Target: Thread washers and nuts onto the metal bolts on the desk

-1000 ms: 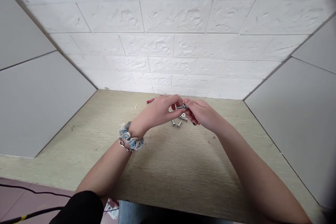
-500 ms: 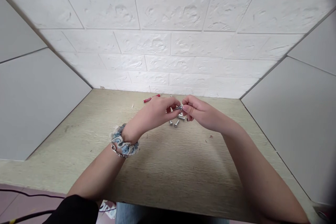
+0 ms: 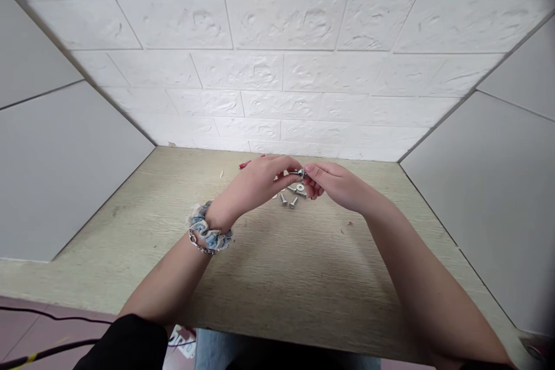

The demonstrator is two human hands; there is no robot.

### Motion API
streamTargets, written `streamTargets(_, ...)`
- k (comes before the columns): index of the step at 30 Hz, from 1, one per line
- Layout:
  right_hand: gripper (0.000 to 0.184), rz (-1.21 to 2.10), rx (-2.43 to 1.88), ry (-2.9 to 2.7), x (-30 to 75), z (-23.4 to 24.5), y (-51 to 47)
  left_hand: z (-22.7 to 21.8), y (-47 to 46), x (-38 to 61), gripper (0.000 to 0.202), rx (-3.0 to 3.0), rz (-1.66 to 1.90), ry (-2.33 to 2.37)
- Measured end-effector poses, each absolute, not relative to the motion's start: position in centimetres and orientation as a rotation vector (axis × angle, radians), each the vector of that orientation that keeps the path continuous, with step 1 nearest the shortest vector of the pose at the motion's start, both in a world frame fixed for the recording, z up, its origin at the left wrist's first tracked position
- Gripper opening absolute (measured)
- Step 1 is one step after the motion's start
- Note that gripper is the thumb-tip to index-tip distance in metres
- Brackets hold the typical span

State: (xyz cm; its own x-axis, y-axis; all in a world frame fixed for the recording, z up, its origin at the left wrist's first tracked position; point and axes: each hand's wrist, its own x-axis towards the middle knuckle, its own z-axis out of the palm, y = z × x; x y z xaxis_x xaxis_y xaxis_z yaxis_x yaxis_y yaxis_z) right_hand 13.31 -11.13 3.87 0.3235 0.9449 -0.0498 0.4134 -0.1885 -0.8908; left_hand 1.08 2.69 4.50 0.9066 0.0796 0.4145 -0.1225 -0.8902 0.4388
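Over the middle of the table, a silver bolt point(image 3: 295, 173) lies roughly level between my two hands. My left hand point(image 3: 261, 186) is closed on its left part, thumb below and fingers above. At its right end my right hand point(image 3: 333, 182) pinches, thumb over curled fingers, beside a small shiny ring-like part point(image 3: 302, 173); whether that is a nut or a washer I cannot tell. On the table beneath lie loose bolts, among them a left one point(image 3: 284, 200) and a right one point(image 3: 293, 202), and a flat washer point(image 3: 300, 187).
A red screwdriver-like tool point(image 3: 245, 165) lies behind my left hand, partly hidden by it. The wooden table point(image 3: 277, 277) is bounded by a white brick-pattern wall point(image 3: 281, 72) and grey panels at both sides. Cables point(image 3: 56, 352) run at lower left.
My right hand has turned, its thumb now higher on the part at the bolt's end. Both hands have shifted slightly, showing more of the bolts and washer beneath.
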Motion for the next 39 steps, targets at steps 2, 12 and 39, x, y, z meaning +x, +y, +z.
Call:
streamTargets(2, 0.042, 0.803, -1.706, -1.214, 13.2, 3.7, -11.0, 4.5, 2.9, 1.1, 0.016, 2.596, 0.59, -0.028)
streamTargets(12, 0.011, 0.685, -1.703, -1.328, 13.1, 4.1, -11.8, 5.0, 2.6, 0.4, 0.015, 2.615, 0.56, -0.04)
streamTargets(39, 0.019, 0.668, -1.757, -1.334, 12.8, 4.4, -11.8, 4.6, 2.9, 0.3, 0.019, 2.687, 0.624, -0.113)
